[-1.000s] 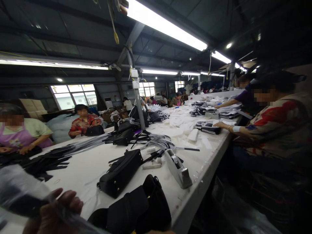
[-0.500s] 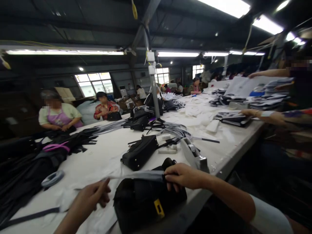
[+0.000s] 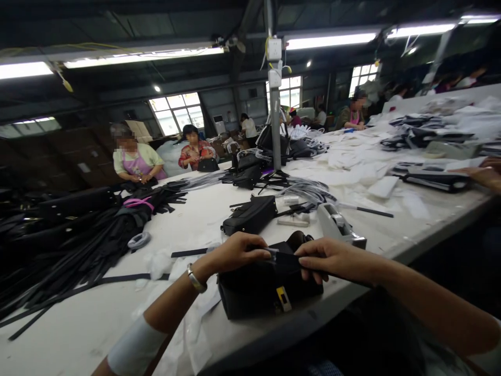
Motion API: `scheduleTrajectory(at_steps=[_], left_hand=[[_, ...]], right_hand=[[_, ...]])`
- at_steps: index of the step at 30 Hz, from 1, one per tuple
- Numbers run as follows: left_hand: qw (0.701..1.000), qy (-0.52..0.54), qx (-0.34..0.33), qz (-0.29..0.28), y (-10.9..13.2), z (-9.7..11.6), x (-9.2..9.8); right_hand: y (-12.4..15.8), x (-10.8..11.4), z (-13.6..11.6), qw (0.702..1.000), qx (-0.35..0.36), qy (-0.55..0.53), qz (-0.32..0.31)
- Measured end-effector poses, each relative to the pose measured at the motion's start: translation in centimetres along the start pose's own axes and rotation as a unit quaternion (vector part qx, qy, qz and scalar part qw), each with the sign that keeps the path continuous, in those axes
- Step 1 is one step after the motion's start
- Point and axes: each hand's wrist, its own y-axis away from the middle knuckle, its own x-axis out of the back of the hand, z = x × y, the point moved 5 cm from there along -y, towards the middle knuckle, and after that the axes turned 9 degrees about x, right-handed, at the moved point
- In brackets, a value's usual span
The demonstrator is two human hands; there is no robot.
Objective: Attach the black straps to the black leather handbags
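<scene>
A black strap point(image 3: 288, 259) with clear plastic film point(image 3: 273, 254) on it is stretched between my hands. My left hand point(image 3: 239, 254), with a metal bracelet at the wrist, pinches the film-covered end. My right hand point(image 3: 331, 257) is closed on the strap a short way to the right, and the strap runs back under that wrist. Just beneath both hands a black handbag point(image 3: 250, 300) rests at the table's near edge. On its front is a yellow-and-silver clasp point(image 3: 284, 298). My fingers and the strap cover part of its top.
Behind the bag stand a grey tape dispenser point(image 3: 340, 225) and a second black bag point(image 3: 250, 215). A tape roll point(image 3: 139, 240) lies left, near piled black straps point(image 3: 117, 235). A metal post point(image 3: 276, 130) rises from the table point(image 3: 188, 219). A co-worker's hand point(image 3: 483, 173) reaches in at right.
My left hand has come rightward and closed on the strap near my right hand. The long pale film stretched between the hands is now a short piece. My view has turned left and down.
</scene>
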Motion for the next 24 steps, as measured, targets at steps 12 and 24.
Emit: scheduleTrajectory(at_steps=[12, 24], left_hand=[[0.994, 0.016, 0.107, -0.011, 1.4, -4.5, 0.2], [0.94, -0.243, -0.121, 0.206, 3.1, -1.7, -0.7]], right_hand=[[7.0, 4.5, 6.4, 0.989, -0.077, -0.097, 0.075], [8.8, 5.4, 5.2, 0.916, 0.129, 0.259, 0.277]])
